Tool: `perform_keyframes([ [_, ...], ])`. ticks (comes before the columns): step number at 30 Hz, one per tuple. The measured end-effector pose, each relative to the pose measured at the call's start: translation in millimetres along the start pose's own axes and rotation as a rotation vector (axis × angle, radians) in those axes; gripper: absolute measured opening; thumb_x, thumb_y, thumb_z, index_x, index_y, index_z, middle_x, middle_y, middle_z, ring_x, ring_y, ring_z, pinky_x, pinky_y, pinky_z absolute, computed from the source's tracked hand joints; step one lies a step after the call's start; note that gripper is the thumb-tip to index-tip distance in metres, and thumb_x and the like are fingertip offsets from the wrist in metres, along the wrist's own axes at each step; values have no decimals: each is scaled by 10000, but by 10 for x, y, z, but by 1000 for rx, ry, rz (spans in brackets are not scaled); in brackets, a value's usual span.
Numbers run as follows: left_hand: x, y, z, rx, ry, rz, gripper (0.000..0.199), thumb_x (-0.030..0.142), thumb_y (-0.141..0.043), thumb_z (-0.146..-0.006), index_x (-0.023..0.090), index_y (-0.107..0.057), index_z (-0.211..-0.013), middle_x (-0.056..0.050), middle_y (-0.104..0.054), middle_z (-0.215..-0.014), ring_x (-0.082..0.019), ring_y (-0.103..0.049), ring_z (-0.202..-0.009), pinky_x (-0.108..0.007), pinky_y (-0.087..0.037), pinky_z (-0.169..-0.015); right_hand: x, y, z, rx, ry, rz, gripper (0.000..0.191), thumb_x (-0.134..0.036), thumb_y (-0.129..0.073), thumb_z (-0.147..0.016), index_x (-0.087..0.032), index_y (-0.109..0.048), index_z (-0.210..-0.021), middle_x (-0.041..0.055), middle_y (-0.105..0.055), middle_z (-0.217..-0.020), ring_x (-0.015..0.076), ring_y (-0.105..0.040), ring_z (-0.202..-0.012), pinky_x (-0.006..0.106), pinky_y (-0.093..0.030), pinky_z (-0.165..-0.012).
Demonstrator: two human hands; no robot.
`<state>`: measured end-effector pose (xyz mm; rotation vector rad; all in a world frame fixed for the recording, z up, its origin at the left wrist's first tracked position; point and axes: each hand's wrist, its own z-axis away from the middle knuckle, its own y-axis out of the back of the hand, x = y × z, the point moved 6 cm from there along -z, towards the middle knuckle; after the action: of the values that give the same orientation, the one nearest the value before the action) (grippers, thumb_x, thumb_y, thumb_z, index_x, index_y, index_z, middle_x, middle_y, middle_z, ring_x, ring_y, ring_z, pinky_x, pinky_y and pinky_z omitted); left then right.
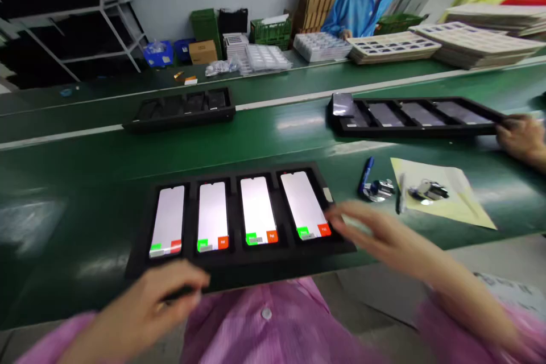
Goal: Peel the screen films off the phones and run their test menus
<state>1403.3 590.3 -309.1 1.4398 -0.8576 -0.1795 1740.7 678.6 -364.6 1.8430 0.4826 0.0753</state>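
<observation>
A black tray [298, 264] lies on the green belt in front of me. It holds several phones with lit white screens [257, 209], each with a green and a red button at the bottom. My left hand [149, 304] rests on the tray's near left edge, fingers curled on the rim. At the tray's right end is my right hand [375, 233], blurred, its fingertips beside the rightmost phone [303, 205]. I cannot see anything held in that hand.
Another person's hand [522, 139] holds a black tray of dark phones [420, 128] at the far right. A further black tray [179, 109] sits behind on the left. A blue marker [365, 175], metal clips and yellow paper [443, 193] lie right. A person in blue sits beyond stacked trays.
</observation>
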Motion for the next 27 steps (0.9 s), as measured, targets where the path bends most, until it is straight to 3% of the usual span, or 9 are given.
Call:
perform_keyframes([
  [2,-111,-81,-458,9,47,-26,324,401,-474,-1068,272,-754,-1167,-38,-753,-1094,-199,-693,-1037,-353,-595,-943,21,-32,-205,-22,3,2,421,-629,-584,-998,-254,-770,-1044,141,-612,-1480,397,-468,-1344,591,-457,-1017],
  [5,-335,-263,-1247,31,141,-147,373,401,-447,-1068,259,-790,-1105,-101,-689,-1238,-294,-599,-1215,-558,-487,-1113,103,-157,-470,-39,-3,-13,389,-559,-528,-1042,-255,-769,-1065,131,-593,-1517,392,-449,-1377,596,-446,-1035],
  [8,-520,-461,-1707,52,214,-217,389,344,-427,-1059,192,-784,-1091,-175,-603,-1376,-371,-485,-1349,-706,-341,-1187,209,-300,-638,-77,-8,-32,381,-437,-451,-1084,-234,-771,-1047,131,-616,-1503,380,-477,-1376,597,-454,-1037],
  [12,-619,-587,-1786,31,247,-224,369,284,-416,-1044,180,-770,-1043,-169,-603,-1350,-347,-468,-1357,-695,-317,-1217,282,-348,-697,-115,-5,-54,355,-399,-485,-1076,-232,-787,-992,130,-673,-1434,395,-523,-1348,621,-463,-1024],
  [16,-632,-613,-1795,-40,224,-183,326,309,-462,-1031,237,-774,-1087,-128,-588,-1423,-348,-440,-1419,-758,-269,-1230,281,-357,-760,-94,13,-83,314,-389,-583,-1040,-242,-812,-884,125,-596,-1540,433,-506,-1385,704,-413,-1053],
  [21,-573,-610,-1843,-111,213,-181,319,337,-488,-1038,252,-780,-1134,-129,-589,-1479,-404,-400,-1493,-831,-257,-1204,347,-410,-772,-85,57,-211,244,-313,-628,-1019,-284,-826,-879,79,-662,-1462,359,-571,-1344,609,-504,-1043],
  [24,-220,-507,-1785,53,67,-287,320,395,-533,-1051,240,-735,-1244,-140,-520,-1576,-419,-384,-1507,-819,-229,-1225,292,-131,-424,10,172,-332,210,-303,-648,-1013,-271,-805,-877,79,-644,-1463,342,-537,-1372,573,-510,-1090],
  [25,-35,-506,-1745,95,-12,-286,346,399,-547,-1052,231,-694,-1315,-142,-502,-1594,-403,-392,-1501,-784,-241,-1242,242,20,-244,54,229,-385,180,-288,-668,-999,-275,-790,-866,80,-669,-1404,334,-567,-1315,552,-541,-1051],
  [27,374,-609,-1648,75,-187,-172,397,403,-565,-1053,209,-627,-1393,-131,-550,-1544,-337,-458,-1449,-667,-319,-1261,154,245,123,-7,237,-471,130,-228,-668,-970,-295,-778,-952,95,-722,-1183,314,-636,-1124,497,-598,-930],
])
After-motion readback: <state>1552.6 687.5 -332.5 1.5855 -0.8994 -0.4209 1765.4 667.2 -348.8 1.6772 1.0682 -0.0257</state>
